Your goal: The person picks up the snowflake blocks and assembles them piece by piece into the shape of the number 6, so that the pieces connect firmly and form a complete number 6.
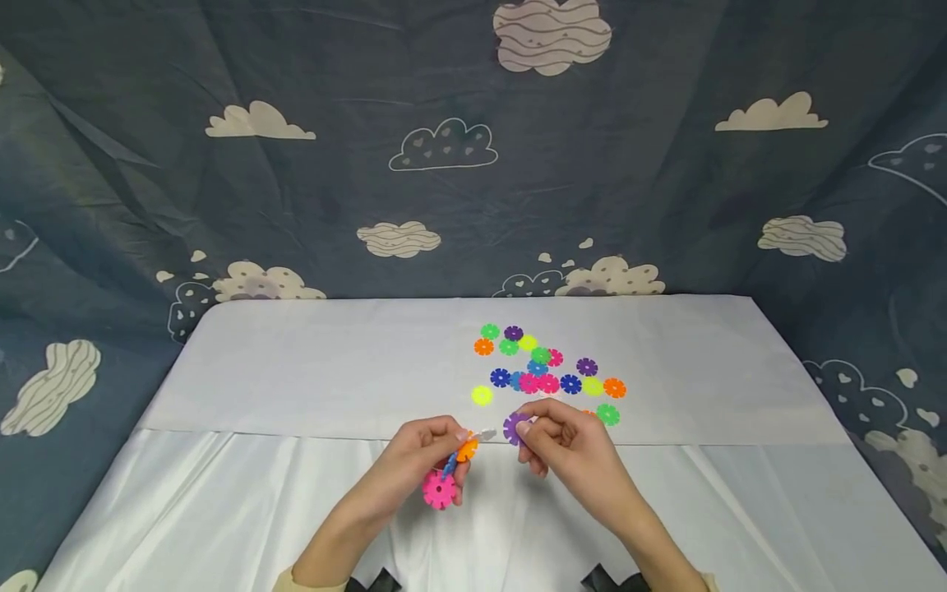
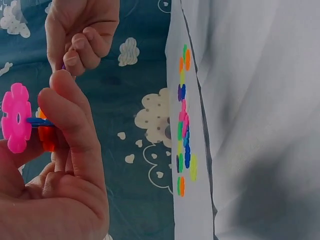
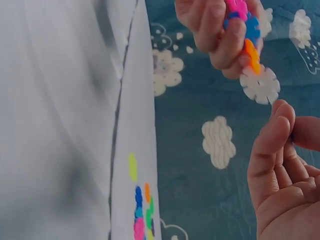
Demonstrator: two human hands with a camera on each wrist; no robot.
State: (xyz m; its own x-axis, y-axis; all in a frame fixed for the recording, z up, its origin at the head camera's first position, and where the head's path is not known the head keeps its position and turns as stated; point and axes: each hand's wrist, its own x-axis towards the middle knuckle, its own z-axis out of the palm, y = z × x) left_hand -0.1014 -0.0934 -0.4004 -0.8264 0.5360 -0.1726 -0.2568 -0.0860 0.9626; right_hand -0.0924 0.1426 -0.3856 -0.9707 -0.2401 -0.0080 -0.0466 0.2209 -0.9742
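My left hand point(image 1: 418, 452) holds a short chain of notched snowflake discs joined edge to edge. A pink disc point(image 1: 440, 492) hangs at its lower end, then come a blue disc point(image 3: 253, 31) and an orange disc point(image 1: 468, 449). At the far end a white disc point(image 3: 260, 85) sticks out past the left fingertips. Between thumb and forefinger, my right hand point(image 1: 577, 448) pinches a purple disc point(image 1: 513, 428). In the head view a small gap separates the purple disc from the white one. Fingers mostly hide the purple disc in both wrist views.
Loose discs lie scattered on the white-covered table point(image 1: 296, 370) beyond the hands, among them a yellow disc point(image 1: 482, 395), a dark blue disc point(image 1: 570, 384) and a green disc point(image 1: 608, 414). A dark cloth with clouds point(image 1: 444, 205) hangs behind the table.
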